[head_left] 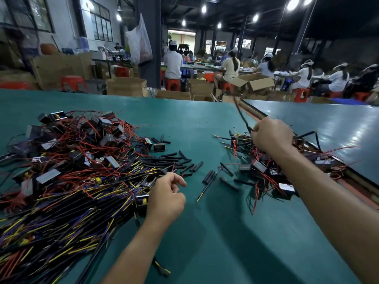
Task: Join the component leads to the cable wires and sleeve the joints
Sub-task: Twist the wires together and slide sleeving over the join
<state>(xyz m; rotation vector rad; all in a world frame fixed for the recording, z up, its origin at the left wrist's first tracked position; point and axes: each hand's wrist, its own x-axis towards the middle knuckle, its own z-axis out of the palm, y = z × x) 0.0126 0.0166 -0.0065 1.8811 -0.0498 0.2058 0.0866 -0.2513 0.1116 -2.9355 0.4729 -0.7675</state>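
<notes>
**Limp cable: pinch near the end**

Your right hand [272, 138] grips a thin black cable [242, 114] over the right heap of small black box components with red leads [259, 166]; your left hand [167, 198], loosely curled, holds nothing visible; the cable looks light and floppy; pinch close to its end.

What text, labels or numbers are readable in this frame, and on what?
None legible.
Pale faces on the components in the left pile: any print is too blurred to read.
Hanging plastic bag: reddish print, too blurred to read.
Cardboard box: no readable marking.
</notes>
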